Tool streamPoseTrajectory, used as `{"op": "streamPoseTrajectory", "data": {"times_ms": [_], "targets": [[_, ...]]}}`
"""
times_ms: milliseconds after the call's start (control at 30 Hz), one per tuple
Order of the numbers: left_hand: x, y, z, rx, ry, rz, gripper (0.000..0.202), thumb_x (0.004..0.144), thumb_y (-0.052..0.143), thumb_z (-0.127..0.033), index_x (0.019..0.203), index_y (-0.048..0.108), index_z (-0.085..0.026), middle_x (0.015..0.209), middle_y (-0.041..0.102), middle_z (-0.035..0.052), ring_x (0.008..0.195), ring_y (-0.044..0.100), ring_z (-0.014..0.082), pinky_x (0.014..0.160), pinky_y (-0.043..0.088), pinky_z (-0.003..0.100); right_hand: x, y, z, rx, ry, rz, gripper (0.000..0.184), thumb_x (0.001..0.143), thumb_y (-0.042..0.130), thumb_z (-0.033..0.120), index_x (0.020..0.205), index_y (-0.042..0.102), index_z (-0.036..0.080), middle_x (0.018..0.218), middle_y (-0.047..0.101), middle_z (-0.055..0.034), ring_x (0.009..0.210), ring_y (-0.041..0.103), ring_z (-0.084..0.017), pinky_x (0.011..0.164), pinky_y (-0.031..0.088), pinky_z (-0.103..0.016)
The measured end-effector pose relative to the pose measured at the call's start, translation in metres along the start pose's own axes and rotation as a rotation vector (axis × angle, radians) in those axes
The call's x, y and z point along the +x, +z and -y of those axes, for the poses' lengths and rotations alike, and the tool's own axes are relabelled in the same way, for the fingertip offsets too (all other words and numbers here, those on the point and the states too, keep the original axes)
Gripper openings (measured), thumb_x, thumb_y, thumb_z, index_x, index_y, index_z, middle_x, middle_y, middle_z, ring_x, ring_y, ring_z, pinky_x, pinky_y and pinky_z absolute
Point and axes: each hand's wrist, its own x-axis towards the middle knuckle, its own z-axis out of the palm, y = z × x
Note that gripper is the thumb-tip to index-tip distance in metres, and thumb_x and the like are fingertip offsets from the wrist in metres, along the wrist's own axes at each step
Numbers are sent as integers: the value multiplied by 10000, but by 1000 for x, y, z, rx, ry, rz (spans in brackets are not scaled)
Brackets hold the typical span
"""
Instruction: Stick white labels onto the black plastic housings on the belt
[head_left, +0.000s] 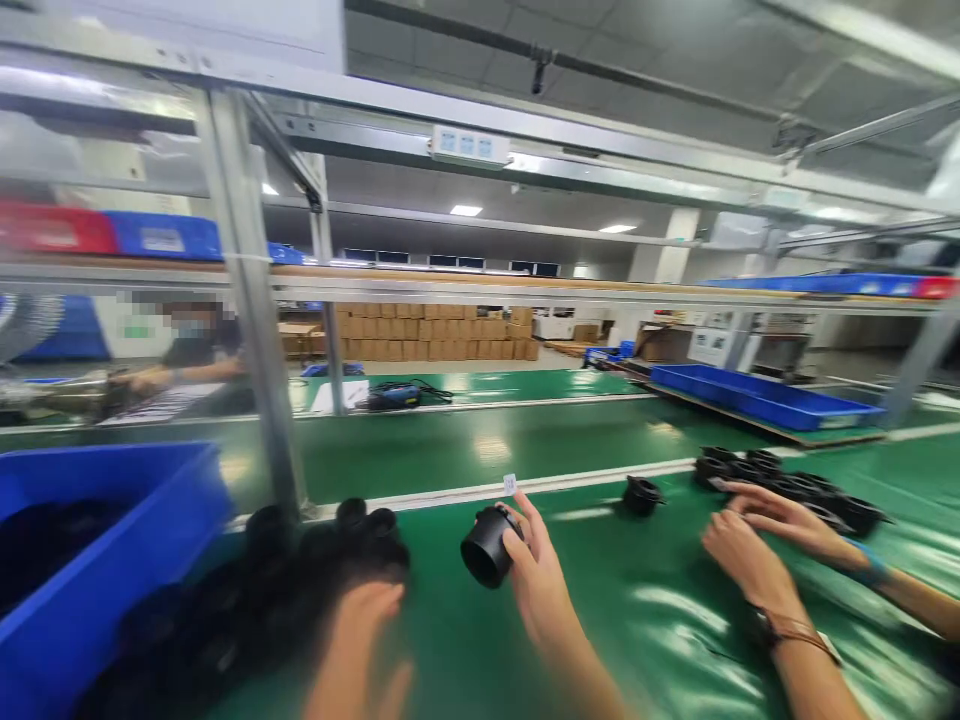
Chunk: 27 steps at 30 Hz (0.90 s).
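Observation:
My right hand grips a black cylindrical plastic part between thumb and fingers, its round open end turned left and down. On the tip of its raised index finger sits a small white label with dark print. Smeared by motion, my left hand is beside a blurred heap of similar black parts on the green table mat. Whether its fingers hold anything cannot be made out.
A blue bin holding black parts stands at the left. On the right, a co-worker's hands are by a cluster of black parts, with one single part nearer me. A metal post rises behind the heap.

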Motion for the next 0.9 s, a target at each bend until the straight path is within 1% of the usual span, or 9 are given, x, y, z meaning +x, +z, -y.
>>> {"op": "streamPoseTrajectory", "data": {"times_ms": [100, 200, 267, 367, 500, 600, 700, 767, 900], "targets": [[8, -6, -16, -396, -246, 120, 512, 797, 712, -446, 1248, 612, -223, 1211, 590, 140, 1165, 561, 304, 1064, 439, 480, -22, 34, 14, 98, 31, 201, 682, 928, 580, 578, 1487, 329, 279, 1371, 524, -138, 1196, 585, -284, 956, 514, -408], [16, -12, -16, -804, -400, 179, 478, 825, 705, -477, 1213, 636, -207, 1127, 652, 125, 1110, 598, 294, 1008, 462, 438, -26, 55, 21, 112, 29, 383, 730, 883, 650, 588, 1477, 339, 298, 1348, 495, -125, 1121, 598, -257, 923, 518, -379], [19, -13, -11, -992, -466, 188, 445, 812, 735, -464, 1151, 668, -182, 1084, 675, 125, 1092, 610, 297, 981, 471, 413, -23, 65, 23, 91, 39, 444, 706, 898, 615, 611, 1472, 324, 319, 1354, 469, -114, 1121, 582, -242, 908, 521, -369], [22, -11, -5, -1178, -612, 187, 423, 798, 768, -429, 1108, 679, -156, 1063, 687, 123, 1055, 625, 268, 950, 482, 371, -15, 73, 20, 33, 46, 521, 632, 944, 514, 631, 1466, 327, 327, 1358, 466, -105, 1190, 538, -249, 942, 495, -381], [22, -8, -7, -1303, -773, 151, 411, 844, 719, -465, 1084, 675, -135, 964, 697, 98, 908, 649, 194, 856, 497, 291, -14, 74, 0, 103, 53, 600, 588, 964, 480, 617, 1464, 327, 348, 1380, 453, -97, 1268, 498, -264, 1044, 435, -420], [22, -6, -9, -1302, -831, 83, 433, 808, 757, -476, 1039, 660, -122, 847, 688, 64, 765, 642, 151, 735, 492, 247, -20, 68, -18, 101, 45, 615, 688, 905, 585, 633, 1470, 298, 366, 1413, 425, -97, 1302, 464, -285, 1103, 379, -462], [21, -4, -8, -1246, -874, 60, 427, 801, 764, -481, 1003, 641, -126, 808, 678, 47, 693, 630, 131, 627, 471, 216, -26, 61, -26, 31, 67, 613, 757, 872, 685, 552, 1477, 266, 372, 1425, 402, -102, 1280, 483, -299, 1114, 363, -504], [20, -5, -7, -1223, -884, 83, 388, 846, 725, -459, 1028, 637, -128, 836, 679, 53, 710, 643, 137, 638, 500, 229, -27, 57, -26, -24, 55, 586, 746, 891, 677, 492, 1489, 249, 368, 1422, 399, -109, 1267, 501, -300, 1107, 377, -518], [18, -7, -10, -1280, -867, 152, 328, 914, 658, -368, 1126, 630, -120, 1016, 688, 112, 852, 676, 185, 826, 568, 366, -26, 57, -19, -188, -37, 575, 748, 898, 645, 379, 1515, 222, 374, 1413, 421, -110, 1228, 547, -283, 1074, 438, -496]]}}
